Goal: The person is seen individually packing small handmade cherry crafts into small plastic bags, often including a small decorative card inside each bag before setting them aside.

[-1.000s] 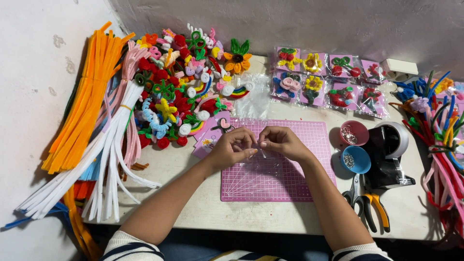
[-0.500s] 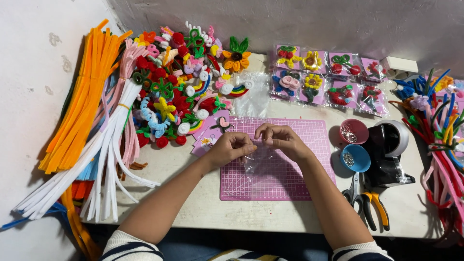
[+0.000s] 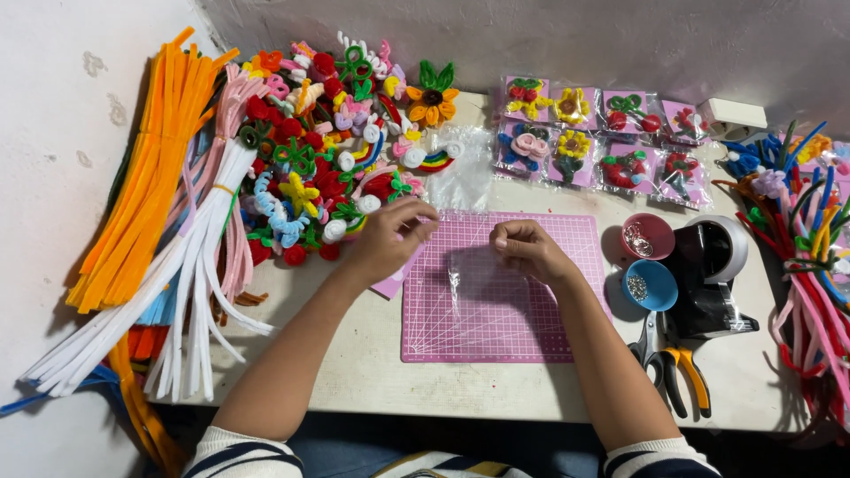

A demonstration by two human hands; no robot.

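Hands [image 3: 394,235] apart, clear bag [image 3: 469,265] lowered

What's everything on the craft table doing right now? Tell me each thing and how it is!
left hand: closed, by the craft pile's edge
right hand: curled, touching the clear bag
clear bag: empty-looking, flat on the mat
pink cutting mat: lying flat
pink bowl: open, small metal bits inside
blue bowl: open, small metal bits inside
pliers: lying down, untouched
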